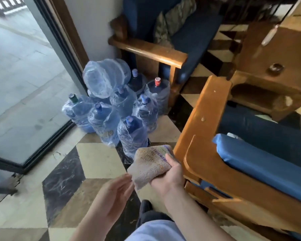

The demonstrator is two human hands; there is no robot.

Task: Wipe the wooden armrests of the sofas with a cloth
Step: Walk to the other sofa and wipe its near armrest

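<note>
My right hand (170, 173) grips a folded, pale cloth (150, 164) with faint coloured stripes, just left of the near sofa's wooden armrest (201, 115). My left hand (115, 193) is below and left of the cloth, fingers straight, fingertips at the cloth's lower left corner. The near sofa has a blue cushion (261, 164). A second sofa stands farther back with its own wooden armrest (149, 51) and dark blue cushions.
Several large blue water bottles (122, 108) wrapped in plastic stand on the tiled floor between the two sofas and a glass door (24, 80) at the left. A wooden table (271, 66) stands at the right behind the near sofa.
</note>
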